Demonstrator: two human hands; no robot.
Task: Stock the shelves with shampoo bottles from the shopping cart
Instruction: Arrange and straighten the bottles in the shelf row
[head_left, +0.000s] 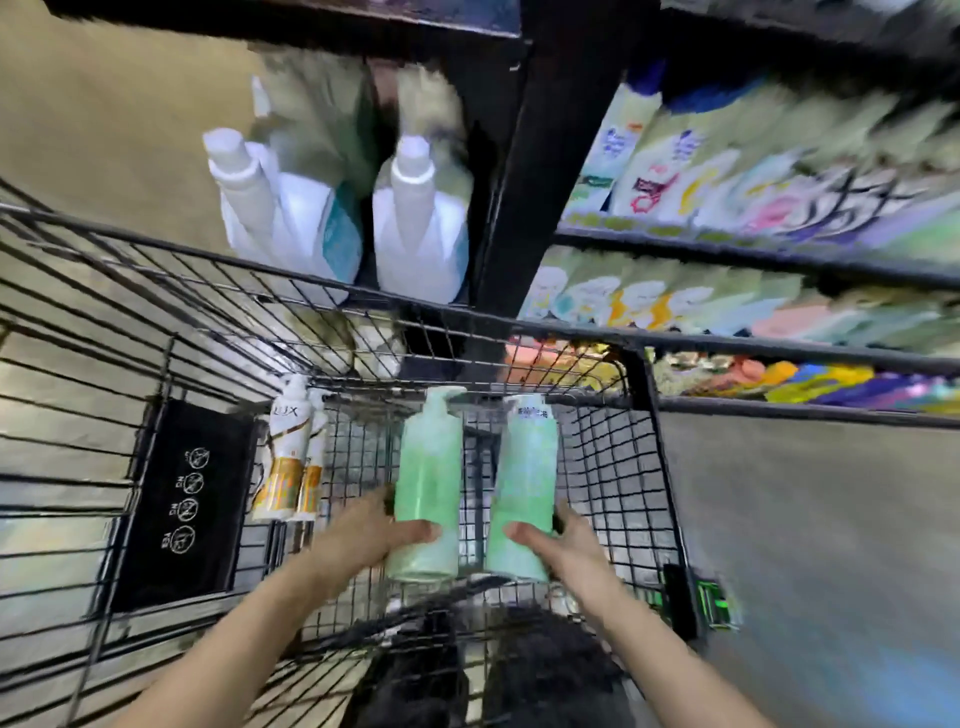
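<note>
Two green shampoo bottles are being held side by side above the wire shopping cart (519, 364), a narrow gap between them. The left green bottle (428, 467), a pump-top one, is sitting in the left hand (363, 535), whose fingers (387, 499) are curling round its far side while the thumb is pressing across its near face low down, so the hand is clamped on it. The right green bottle (524, 478), with a pale cap and dark printed characters near its top, is being gripped the same way by the right hand (566, 540), thumb across the front, fingers wrapped behind. Both bottles are pointing their tops away from the person, toward the cart's far end.

Inside the cart, to the left of the held bottles, two white and gold bottles (291, 457) are standing against the wire wall, touching each other. Further left in the cart, a black panel with white round symbols (182, 499) is lying against the cart's side. At the cart's near right corner a small green and black device (714, 605) is showing, too blurred to tell apart.

Beyond the cart's far end, two large white jugs (353, 218) with teal labels are standing together on a dark shelf (519, 171). To the right of the cart, shelf rows of colourful packets (727, 171) are running away in a blur.
</note>
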